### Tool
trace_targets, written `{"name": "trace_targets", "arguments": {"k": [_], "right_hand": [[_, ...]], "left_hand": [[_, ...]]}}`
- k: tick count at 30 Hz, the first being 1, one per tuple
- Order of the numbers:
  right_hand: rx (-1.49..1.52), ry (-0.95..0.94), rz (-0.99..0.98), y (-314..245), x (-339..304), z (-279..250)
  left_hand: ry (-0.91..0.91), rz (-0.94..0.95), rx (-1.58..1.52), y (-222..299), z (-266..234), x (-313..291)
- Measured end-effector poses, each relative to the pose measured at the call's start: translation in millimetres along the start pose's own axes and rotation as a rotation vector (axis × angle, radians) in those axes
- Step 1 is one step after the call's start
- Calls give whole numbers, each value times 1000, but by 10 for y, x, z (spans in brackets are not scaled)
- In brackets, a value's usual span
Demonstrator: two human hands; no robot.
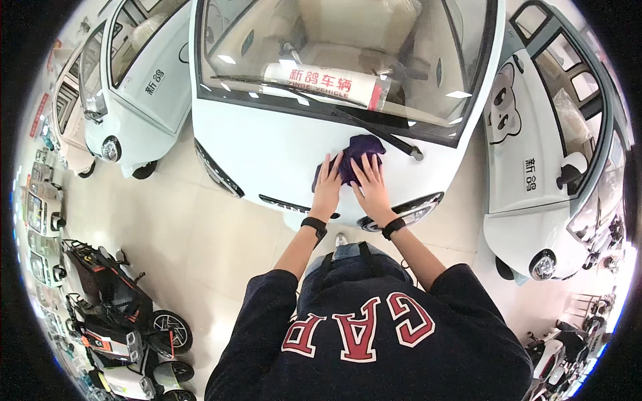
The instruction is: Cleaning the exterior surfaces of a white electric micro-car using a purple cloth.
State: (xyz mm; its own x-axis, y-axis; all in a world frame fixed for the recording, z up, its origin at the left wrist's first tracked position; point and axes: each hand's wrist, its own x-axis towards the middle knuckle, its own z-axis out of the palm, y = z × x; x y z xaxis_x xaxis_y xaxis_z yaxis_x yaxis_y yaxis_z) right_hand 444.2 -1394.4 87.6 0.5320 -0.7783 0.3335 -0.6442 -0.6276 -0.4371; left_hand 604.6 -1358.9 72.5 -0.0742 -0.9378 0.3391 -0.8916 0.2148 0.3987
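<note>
**A:** Two hands down on the bonnet, and both are flat. The left hand (328,182) lies spread, fingers together, its fingertips on the near edge of a dark purple cloth (354,159). The right hand (372,186) lies the same way just beside it, palm down on the cloth's other half. Neither hand is curled; they press, they don't grip.

**B:** Where does that cloth sit on the car?

**A:** Middle of the small white car's bonnet (267,147), just short of the windscreen wiper (374,130) and well up from the front edge by the headlight (408,212).

**B:** How far along would you call it?

**A:** Hard to say. The white paint reads evenly glossy all over, with no streak or wet band to mark wiped from unwiped. My guess is mid-job, with the cloth working the central panel near the glass; the left flank and the nose are out of reach from here.

**B:** And the cloth's lie?

**A:** Bunched, not folded. Its longer side runs from the person's hands up and right toward the wiper's pivot, the bulkier end farthest away.
</note>
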Motion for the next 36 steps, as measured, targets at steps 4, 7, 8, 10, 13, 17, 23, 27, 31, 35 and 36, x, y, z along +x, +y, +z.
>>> {"name": "trace_targets", "arguments": {"k": [4,7,8,10,13,17,23,27,31,35,36], "right_hand": [[-5,-88,-68,57,222,330],[61,-99,-109,-58,534,451],[34,-84,-130,-121,693,492],[66,-82,-156,-217,995,549],[73,-95,-158,-346,1355,634],[66,-99,-149,-428,1423,692],[5,-165,-92,-629,1313,826],[-53,-236,-50,-899,1325,1088],[-44,-219,-97,-1278,1573,1430],[-27,-197,-191,-1664,1950,1846],[-10,-226,-219,-1730,2037,1932]], "left_hand": [[-84,-120,30,-219,155,-262],[-38,-174,22,-443,61,-232],[-8,-175,14,-571,12,-155],[-9,-174,37,-796,-153,-6],[7,-201,84,-1039,-296,193],[57,-258,-57,-1038,-263,255],[44,-171,-178,-1244,-218,-16],[-62,-98,-115,-1677,-363,-235],[-86,-77,-45,-2228,-641,-375],[-92,-124,-11,-2790,-1011,-496],[-103,-146,15,-2902,-1077,-532]]}}
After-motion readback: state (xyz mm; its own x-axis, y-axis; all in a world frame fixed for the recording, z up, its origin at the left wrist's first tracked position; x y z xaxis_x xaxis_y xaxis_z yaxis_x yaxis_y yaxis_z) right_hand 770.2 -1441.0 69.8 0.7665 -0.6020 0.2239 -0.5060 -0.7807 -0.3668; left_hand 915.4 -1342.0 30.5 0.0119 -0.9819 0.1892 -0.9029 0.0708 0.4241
